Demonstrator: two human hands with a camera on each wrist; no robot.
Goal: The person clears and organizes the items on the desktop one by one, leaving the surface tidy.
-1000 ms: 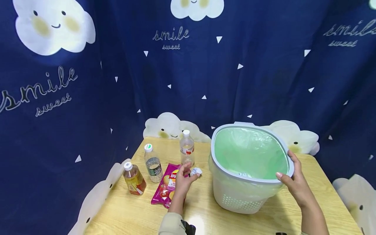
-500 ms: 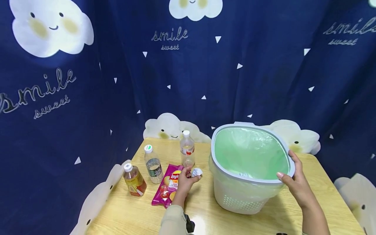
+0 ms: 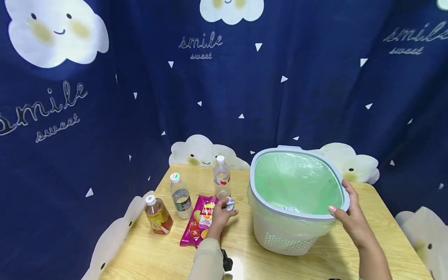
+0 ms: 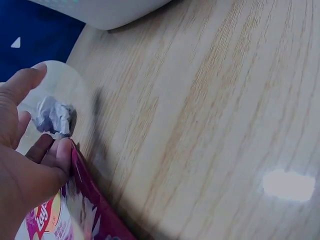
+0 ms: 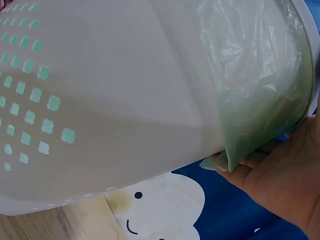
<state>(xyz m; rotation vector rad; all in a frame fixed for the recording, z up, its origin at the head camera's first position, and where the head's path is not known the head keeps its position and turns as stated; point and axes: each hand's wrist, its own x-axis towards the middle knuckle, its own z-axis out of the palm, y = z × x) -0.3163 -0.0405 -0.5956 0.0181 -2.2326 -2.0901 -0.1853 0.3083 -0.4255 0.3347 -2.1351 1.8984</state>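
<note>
A crumpled paper ball [image 3: 230, 203] lies between the thumb and fingers of my left hand [image 3: 220, 217]. In the left wrist view, the fingertips [image 4: 62, 150] are right at the paper ball [image 4: 54, 117], and the thumb stands apart from it. That hand overlaps the edge of a purple Lay's chip bag [image 3: 192, 231]. My right hand [image 3: 355, 221] grips the right rim of a pale trash bin [image 3: 280, 237], thumb over the edge. A green plastic liner [image 3: 297, 179] covers the bin's inside and folds over its rim; the right wrist view shows fingers under the liner's overhang [image 5: 265, 115].
Left of the bin stand a clear bottle with a red label [image 3: 222, 179], a water bottle [image 3: 181, 198] and a bottle of amber drink [image 3: 159, 216]. All rest on a wooden table [image 3: 245, 249], with a dark blue curtain [image 3: 224, 89] behind.
My left hand has moved slightly forward around the paper ball, which has shifted a little left and turned. The right hand keeps its hold on the bin.
</note>
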